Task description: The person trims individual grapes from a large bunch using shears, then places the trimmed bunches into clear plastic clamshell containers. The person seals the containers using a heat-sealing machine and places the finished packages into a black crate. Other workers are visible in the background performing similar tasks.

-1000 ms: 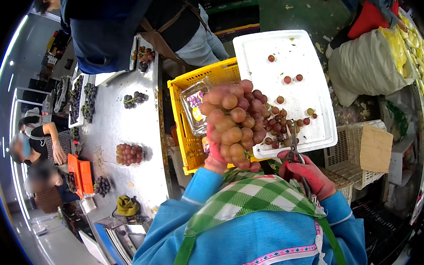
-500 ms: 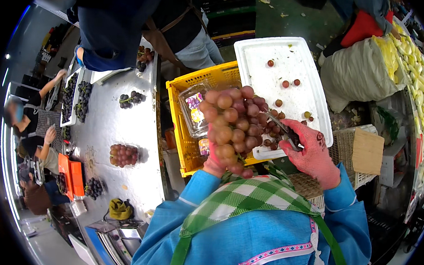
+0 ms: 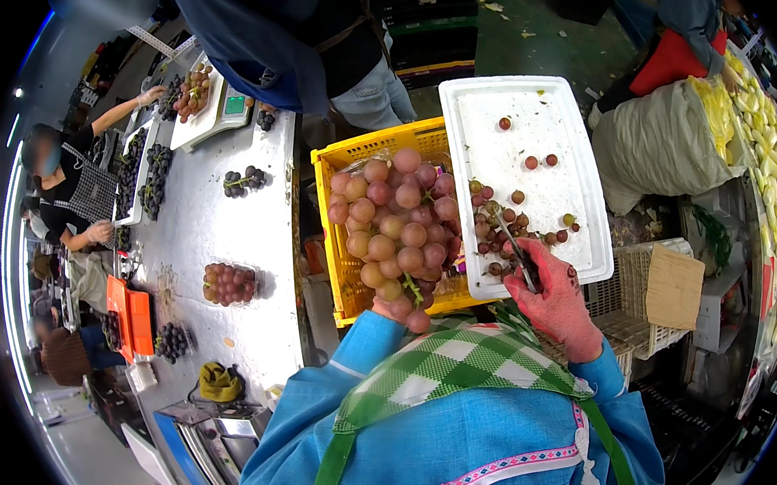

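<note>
Seemingly mid-trim: propping bunch (image 3: 391,229) over crate (image 3: 413,135) with left hand (image 3: 392,309), cannot tell the set of its hidden fingers; gripping scissors (image 3: 524,267) over tray (image 3: 590,224) in curled right hand (image 3: 559,308); next, probably calls for choosing where to snip

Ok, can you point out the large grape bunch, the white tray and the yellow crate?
Large grape bunch (image 3: 394,229): head view, on its middle grapes.
White tray (image 3: 565,187): head view, on its bare floor.
Yellow crate (image 3: 340,275): head view, on its left wall.
</note>
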`<action>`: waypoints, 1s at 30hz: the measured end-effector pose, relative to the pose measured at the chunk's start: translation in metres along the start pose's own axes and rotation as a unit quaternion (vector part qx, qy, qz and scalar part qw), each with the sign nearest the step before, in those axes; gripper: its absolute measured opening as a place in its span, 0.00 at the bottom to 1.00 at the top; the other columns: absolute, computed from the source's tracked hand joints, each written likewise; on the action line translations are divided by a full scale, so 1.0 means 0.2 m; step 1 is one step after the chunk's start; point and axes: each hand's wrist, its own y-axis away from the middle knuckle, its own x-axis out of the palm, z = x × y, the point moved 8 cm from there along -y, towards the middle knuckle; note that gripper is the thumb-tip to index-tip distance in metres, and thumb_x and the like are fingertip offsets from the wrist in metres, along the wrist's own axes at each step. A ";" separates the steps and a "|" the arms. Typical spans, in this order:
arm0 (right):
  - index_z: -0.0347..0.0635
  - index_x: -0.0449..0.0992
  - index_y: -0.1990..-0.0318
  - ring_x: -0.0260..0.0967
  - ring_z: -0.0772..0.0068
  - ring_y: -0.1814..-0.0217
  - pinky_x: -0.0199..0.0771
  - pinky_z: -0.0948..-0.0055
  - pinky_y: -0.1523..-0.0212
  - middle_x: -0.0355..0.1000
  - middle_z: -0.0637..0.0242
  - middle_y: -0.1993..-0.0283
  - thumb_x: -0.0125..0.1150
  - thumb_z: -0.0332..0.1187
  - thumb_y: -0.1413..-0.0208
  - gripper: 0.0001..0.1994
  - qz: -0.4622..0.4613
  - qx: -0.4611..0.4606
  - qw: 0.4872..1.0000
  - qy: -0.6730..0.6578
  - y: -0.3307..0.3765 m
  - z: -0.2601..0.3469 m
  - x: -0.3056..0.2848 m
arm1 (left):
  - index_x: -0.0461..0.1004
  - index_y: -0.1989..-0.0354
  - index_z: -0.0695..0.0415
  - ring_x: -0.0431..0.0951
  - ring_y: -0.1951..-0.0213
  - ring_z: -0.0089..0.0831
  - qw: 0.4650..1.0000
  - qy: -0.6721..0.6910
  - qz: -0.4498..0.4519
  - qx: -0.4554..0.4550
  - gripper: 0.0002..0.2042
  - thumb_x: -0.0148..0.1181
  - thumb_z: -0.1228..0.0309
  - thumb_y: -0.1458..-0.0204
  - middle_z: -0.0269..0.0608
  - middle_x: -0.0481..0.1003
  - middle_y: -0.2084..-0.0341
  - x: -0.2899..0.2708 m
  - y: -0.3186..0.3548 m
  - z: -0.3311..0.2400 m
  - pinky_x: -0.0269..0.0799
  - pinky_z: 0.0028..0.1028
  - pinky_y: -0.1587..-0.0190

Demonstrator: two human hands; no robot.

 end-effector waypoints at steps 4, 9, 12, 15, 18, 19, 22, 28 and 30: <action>0.39 0.69 0.48 0.73 0.65 0.66 0.73 0.69 0.64 0.74 0.57 0.63 0.65 0.29 0.51 0.22 0.018 0.008 1.000 -0.004 0.00 -0.01 0.03 | 0.56 0.37 0.55 0.66 0.46 0.31 1.000 -0.014 0.001 0.002 0.24 0.42 0.56 0.38 0.38 0.63 0.46 0.00 -0.01 0.00 0.66 0.32 0.42; 0.39 0.69 0.48 0.73 0.63 0.66 0.73 0.69 0.63 0.73 0.56 0.64 0.65 0.28 0.52 0.21 0.017 -0.006 1.000 -0.022 -0.01 0.02 0.06 | 0.56 0.37 0.55 0.66 0.46 0.31 1.000 -0.027 0.002 0.002 0.24 0.41 0.55 0.38 0.38 0.63 0.45 -0.01 -0.01 0.01 0.66 0.32 0.42; 0.37 0.68 0.50 0.73 0.63 0.66 0.73 0.70 0.63 0.72 0.55 0.65 0.64 0.27 0.52 0.20 0.000 -0.013 0.999 -0.049 -0.01 0.03 0.05 | 0.56 0.37 0.55 0.66 0.46 0.31 0.999 -0.033 0.004 0.003 0.25 0.41 0.54 0.38 0.38 0.63 0.45 -0.02 0.00 0.00 0.66 0.32 0.42; 0.36 0.68 0.51 0.72 0.63 0.67 0.72 0.70 0.63 0.71 0.55 0.66 0.63 0.27 0.51 0.19 -0.008 -0.019 0.998 -0.056 -0.02 0.03 0.05 | 0.56 0.37 0.54 0.66 0.46 0.31 0.999 -0.037 0.008 0.007 0.25 0.41 0.53 0.38 0.38 0.63 0.45 -0.01 0.00 -0.01 0.66 0.32 0.42; 0.36 0.68 0.51 0.71 0.64 0.68 0.71 0.70 0.64 0.71 0.56 0.67 0.63 0.27 0.51 0.19 -0.002 -0.022 0.998 -0.059 -0.03 0.04 0.06 | 0.56 0.37 0.54 0.66 0.46 0.31 0.999 -0.034 0.017 0.020 0.25 0.41 0.53 0.38 0.38 0.63 0.45 0.01 -0.02 -0.04 0.66 0.32 0.42; 0.36 0.68 0.51 0.70 0.65 0.68 0.71 0.70 0.64 0.71 0.57 0.67 0.63 0.27 0.50 0.19 0.007 -0.008 0.997 -0.073 -0.03 0.04 0.07 | 0.56 0.37 0.54 0.66 0.46 0.31 0.999 -0.020 0.022 0.020 0.25 0.41 0.52 0.38 0.38 0.63 0.45 0.03 -0.03 -0.05 0.66 0.32 0.42; 0.34 0.67 0.51 0.70 0.64 0.67 0.72 0.70 0.64 0.71 0.58 0.66 0.65 0.30 0.50 0.20 -0.027 -0.031 0.995 -0.089 -0.06 0.07 0.06 | 0.56 0.37 0.54 0.66 0.46 0.31 0.994 0.102 0.042 -0.002 0.25 0.40 0.52 0.38 0.38 0.63 0.45 0.07 -0.08 -0.06 0.66 0.32 0.42; 0.35 0.64 0.47 0.70 0.61 0.58 0.72 0.66 0.57 0.69 0.54 0.57 0.70 0.39 0.53 0.29 -0.077 -0.081 0.991 -0.080 -0.14 0.09 0.10 | 0.56 0.37 0.56 0.68 0.45 0.36 0.935 0.338 0.086 -0.064 0.27 0.36 0.50 0.37 0.42 0.64 0.43 0.16 -0.13 -0.06 0.67 0.35 0.42; 0.35 0.62 0.45 0.69 0.57 0.53 0.70 0.64 0.52 0.68 0.50 0.53 0.71 0.41 0.53 0.32 -0.067 -0.063 0.992 -0.083 -0.15 0.07 0.13 | 0.55 0.35 0.55 0.66 0.40 0.35 0.912 0.376 0.165 -0.008 0.27 0.35 0.50 0.36 0.42 0.62 0.40 0.22 -0.09 -0.13 0.64 0.33 0.38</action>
